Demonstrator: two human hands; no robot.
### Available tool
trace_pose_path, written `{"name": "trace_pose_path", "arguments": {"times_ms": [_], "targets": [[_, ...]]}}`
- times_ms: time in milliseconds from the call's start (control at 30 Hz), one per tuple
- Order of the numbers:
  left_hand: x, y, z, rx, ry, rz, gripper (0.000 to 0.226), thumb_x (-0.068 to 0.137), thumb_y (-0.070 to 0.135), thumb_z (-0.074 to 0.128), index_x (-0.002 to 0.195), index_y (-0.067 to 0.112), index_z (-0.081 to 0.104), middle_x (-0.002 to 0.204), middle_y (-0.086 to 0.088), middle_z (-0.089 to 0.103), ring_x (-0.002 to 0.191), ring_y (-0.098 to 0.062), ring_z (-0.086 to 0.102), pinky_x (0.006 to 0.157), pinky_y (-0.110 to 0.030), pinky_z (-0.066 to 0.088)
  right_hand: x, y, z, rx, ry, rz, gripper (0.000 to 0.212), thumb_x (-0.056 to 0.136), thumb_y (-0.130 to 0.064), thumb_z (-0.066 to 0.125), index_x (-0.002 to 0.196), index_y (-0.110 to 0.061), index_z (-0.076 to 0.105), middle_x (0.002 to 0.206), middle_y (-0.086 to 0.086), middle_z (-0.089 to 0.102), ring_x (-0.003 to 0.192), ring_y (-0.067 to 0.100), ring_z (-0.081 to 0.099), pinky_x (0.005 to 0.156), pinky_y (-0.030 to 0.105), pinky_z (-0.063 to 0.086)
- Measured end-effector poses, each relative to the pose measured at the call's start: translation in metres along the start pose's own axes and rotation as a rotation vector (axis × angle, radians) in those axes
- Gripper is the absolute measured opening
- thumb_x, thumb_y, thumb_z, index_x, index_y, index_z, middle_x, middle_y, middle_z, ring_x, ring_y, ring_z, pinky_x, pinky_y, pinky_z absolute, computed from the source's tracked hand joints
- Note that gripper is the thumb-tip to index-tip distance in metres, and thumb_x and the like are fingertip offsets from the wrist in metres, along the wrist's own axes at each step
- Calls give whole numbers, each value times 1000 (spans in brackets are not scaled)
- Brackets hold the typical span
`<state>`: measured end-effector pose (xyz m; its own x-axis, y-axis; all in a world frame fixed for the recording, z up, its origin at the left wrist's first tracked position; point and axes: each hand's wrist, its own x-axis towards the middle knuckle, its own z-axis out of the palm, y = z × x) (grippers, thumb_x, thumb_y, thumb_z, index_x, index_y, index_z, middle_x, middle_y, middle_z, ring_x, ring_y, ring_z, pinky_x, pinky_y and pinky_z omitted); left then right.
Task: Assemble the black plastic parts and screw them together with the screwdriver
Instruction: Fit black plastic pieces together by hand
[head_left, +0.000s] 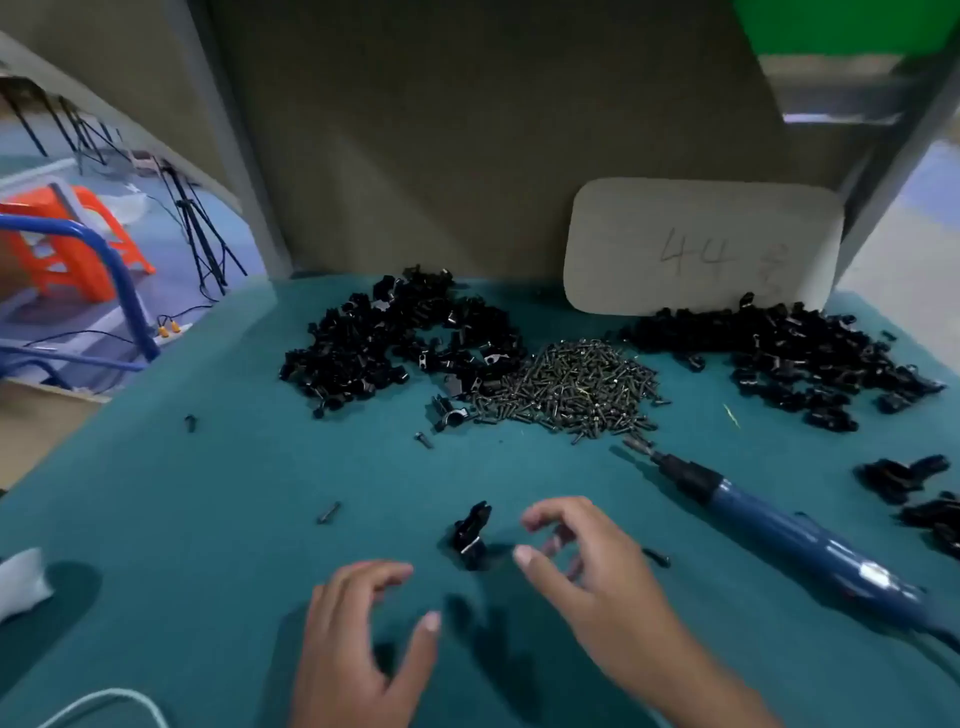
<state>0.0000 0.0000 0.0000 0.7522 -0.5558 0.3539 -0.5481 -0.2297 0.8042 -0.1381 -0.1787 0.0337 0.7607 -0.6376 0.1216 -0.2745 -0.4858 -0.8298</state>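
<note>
A teal table (208, 493) fills the frame. Black part heaps (395, 338) sit upper centre (screws (576, 387) between them), the screwdriver (779, 530) at right. Lower centre, the left hand (358, 639) and right hand (587, 561), fingers loosely spread, holding nothing, flank one part (471, 532).

— Any writing you can read here?

— Only on the pale, round-cornered cardboard card (702, 244) propped upright at the back of the teal-covered table (208, 493), well beyond the fingers (540, 519) of the right hand and off to their right. It carries a faint handwritten "44".

— Anything after the number?

— Some smaller marks just right of it, too faint and blurred to make out.

— Any brand or label elsewhere?

— None that can be read.
</note>
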Motion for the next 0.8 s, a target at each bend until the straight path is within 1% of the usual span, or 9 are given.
{"name": "trace_pose_path", "arguments": {"times_ms": [33, 100, 267, 333, 433, 500, 633, 733, 800], "targets": [[11, 5, 13, 44, -54, 114, 39, 78, 49, 59, 111, 30, 65, 109, 18, 60, 102, -1, 53, 89, -18, 41, 12, -5, 9, -66, -44, -51, 28, 90, -64, 49, 114, -51, 52, 113, -29, 52, 103, -3, 53, 79, 13, 40], [36, 15, 23, 180, -201, 173, 45, 82, 52, 52, 120, 29, 60, 116, 18, 56, 107, -6, 49, 92, -25, 39, 34, -4, 26, -141, -107, -77, 32, 96, -55, 51, 127, -51, 46, 124, -34, 44, 117, -6, 46, 86, 13, 37], [79, 6, 34, 273, -323, 216, 27, 83, 51, 48, 108, 44, 56, 104, 27, 57, 102, 2, 50, 93, -22, 32, 55, 13, 44, -124, -15, -59, 24, 102, -36, 51, 125, -42, 55, 121, -30, 52, 116, -3, 53, 90, 15, 40], [90, -1, 33, 183, -314, 177, 20, 83, 51, 50, 102, 46, 55, 99, 30, 60, 98, 3, 54, 93, -22, 35, 59, 13, 47, -130, 3, -59, 22, 101, -43, 50, 123, -44, 56, 120, -29, 54, 117, -2, 52, 93, 16, 40], [109, -14, 36, -40, -207, -21, 13, 86, 48, 53, 99, 49, 53, 101, 30, 60, 97, 2, 56, 84, -26, 46, 58, 16, 50, -172, -27, -69, 32, 96, -65, 42, 121, -48, 54, 120, -34, 51, 119, -6, 48, 93, 14, 36], [128, -18, 44, 14, -157, -64, 14, 91, 45, 55, 102, 49, 50, 100, 29, 57, 99, 6, 50, 88, -32, 47, 54, 18, 51, -206, -24, -97, 35, 93, -74, 41, 117, -51, 53, 120, -34, 50, 118, -5, 48, 94, 11, 34], [145, -14, 65, 34, -172, -38, 14, 97, 35, 59, 107, 42, 54, 105, 29, 55, 103, 0, 50, 95, -37, 47, 52, 22, 53, -144, 129, -166, 12, 93, -48, 65, 101, -39, 66, 100, -22, 62, 92, 3, 61, 80, 13, 42], [132, -12, 68, -151, -228, -34, 14, 98, 46, 49, 106, 49, 60, 106, 27, 64, 106, 2, 58, 89, -28, 47, 56, 22, 49, 161, 297, 34, 8, 93, -28, 73, 89, -31, 67, 81, -14, 69, 73, 3, 65, 66, 12, 44], [121, -8, 65, -260, -336, -34, 26, 94, 59, 43, 112, 52, 60, 110, 27, 68, 108, 4, 61, 87, -22, 45, 61, 22, 42, 400, 361, 152, 9, 93, -32, 69, 88, -25, 67, 69, -11, 68, 61, 3, 61, 59, 13, 45]]}}
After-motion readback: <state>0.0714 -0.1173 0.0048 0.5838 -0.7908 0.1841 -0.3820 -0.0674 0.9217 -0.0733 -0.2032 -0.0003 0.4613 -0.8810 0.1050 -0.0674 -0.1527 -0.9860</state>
